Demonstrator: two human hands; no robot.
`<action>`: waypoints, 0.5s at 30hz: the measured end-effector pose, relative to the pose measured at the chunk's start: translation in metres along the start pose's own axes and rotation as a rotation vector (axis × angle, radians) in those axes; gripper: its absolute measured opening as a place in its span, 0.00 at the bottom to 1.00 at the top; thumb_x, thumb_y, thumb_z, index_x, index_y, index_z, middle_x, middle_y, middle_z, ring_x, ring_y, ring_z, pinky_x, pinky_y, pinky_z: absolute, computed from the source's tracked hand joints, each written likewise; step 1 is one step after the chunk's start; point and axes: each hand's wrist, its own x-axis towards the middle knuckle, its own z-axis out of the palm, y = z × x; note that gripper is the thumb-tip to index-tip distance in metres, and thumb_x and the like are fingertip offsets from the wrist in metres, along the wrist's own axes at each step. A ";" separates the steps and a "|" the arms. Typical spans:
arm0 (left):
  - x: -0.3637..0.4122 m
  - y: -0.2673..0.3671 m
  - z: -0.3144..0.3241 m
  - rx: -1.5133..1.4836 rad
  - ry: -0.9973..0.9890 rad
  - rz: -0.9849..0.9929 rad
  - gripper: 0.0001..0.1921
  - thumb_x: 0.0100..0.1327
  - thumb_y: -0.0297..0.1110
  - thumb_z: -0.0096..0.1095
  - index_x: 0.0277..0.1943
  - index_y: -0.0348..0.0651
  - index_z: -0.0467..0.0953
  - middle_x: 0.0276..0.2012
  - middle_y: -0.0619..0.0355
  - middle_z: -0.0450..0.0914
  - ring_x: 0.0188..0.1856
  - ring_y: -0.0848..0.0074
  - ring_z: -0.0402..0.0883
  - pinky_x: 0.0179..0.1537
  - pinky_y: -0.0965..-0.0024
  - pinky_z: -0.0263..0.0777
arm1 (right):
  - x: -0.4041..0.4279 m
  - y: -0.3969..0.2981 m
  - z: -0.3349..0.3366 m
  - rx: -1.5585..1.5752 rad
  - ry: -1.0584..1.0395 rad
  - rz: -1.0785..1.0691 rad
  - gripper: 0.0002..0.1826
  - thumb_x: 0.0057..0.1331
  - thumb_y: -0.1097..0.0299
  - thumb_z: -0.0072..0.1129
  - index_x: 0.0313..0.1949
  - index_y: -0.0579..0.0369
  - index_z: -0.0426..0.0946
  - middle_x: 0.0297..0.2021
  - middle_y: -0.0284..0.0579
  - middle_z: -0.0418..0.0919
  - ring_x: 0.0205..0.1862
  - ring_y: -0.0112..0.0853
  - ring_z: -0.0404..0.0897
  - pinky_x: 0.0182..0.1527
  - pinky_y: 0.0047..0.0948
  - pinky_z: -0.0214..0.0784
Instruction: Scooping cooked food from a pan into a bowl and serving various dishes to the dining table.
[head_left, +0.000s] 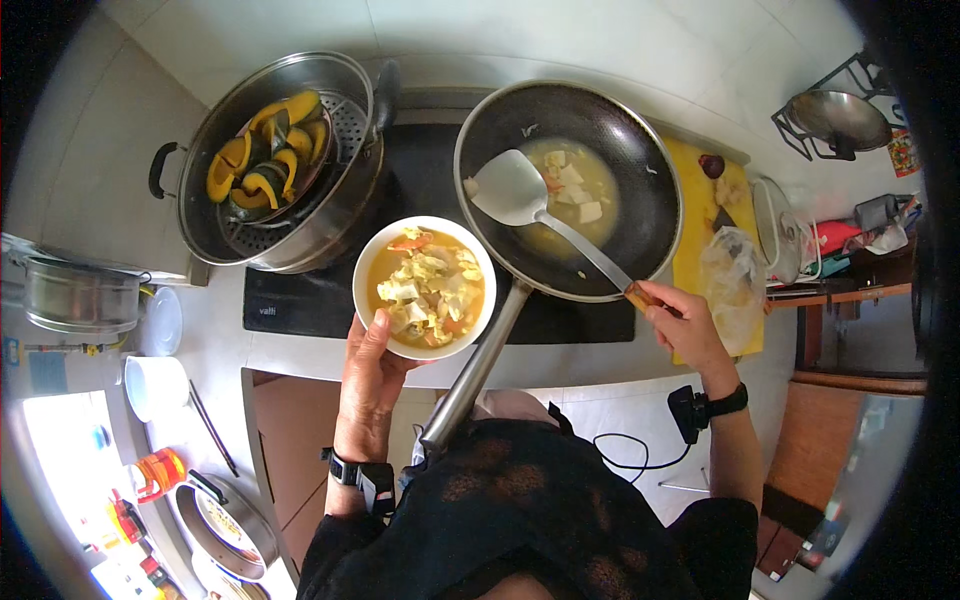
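Observation:
My left hand (373, 371) holds a white bowl (361, 304) by its near side, thumb over the rim. Broth fills it, with tofu cubes, pale leafy pieces and orange bits (431, 285). My right hand (686, 324) grips the wooden handle of a metal wok spatula (514, 187). The spatula's blade rests inside a dark textured wok (645, 217), over its left side. Cloudy broth with several tofu cubes (574, 187) lies in the wok's bottom. The wok's long metal handle (480, 367) points toward my body, passing to the right of the bowl.
A steel steamer pot (315, 240) holds a dish of pumpkin slices (262, 161) at left. Both vessels stand on a black cooktop (292, 307). A yellow cutting board (682, 255) with a plastic bag (735, 277) lies right. Chopsticks (214, 427) and a white container (156, 388) are at left.

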 end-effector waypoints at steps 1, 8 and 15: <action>0.001 0.000 0.000 -0.007 -0.010 -0.001 0.30 0.62 0.42 0.55 0.61 0.35 0.54 0.52 0.43 0.70 0.46 0.60 0.79 0.36 0.63 0.82 | -0.001 0.002 -0.001 0.028 -0.011 0.010 0.19 0.60 0.76 0.51 0.52 0.58 0.72 0.27 0.36 0.74 0.20 0.17 0.68 0.21 0.16 0.61; 0.005 -0.002 -0.002 -0.005 -0.031 -0.007 0.30 0.63 0.42 0.54 0.61 0.35 0.53 0.51 0.44 0.71 0.46 0.61 0.79 0.35 0.64 0.82 | -0.013 -0.001 -0.005 0.069 0.028 0.017 0.18 0.60 0.76 0.50 0.51 0.59 0.72 0.25 0.34 0.72 0.17 0.16 0.66 0.18 0.15 0.58; 0.010 -0.004 0.005 -0.020 -0.045 -0.023 0.30 0.63 0.44 0.54 0.61 0.37 0.53 0.53 0.45 0.68 0.47 0.62 0.78 0.36 0.63 0.81 | -0.052 -0.049 -0.019 -0.217 0.122 -0.258 0.17 0.56 0.79 0.52 0.47 0.62 0.73 0.29 0.44 0.75 0.25 0.26 0.72 0.27 0.22 0.65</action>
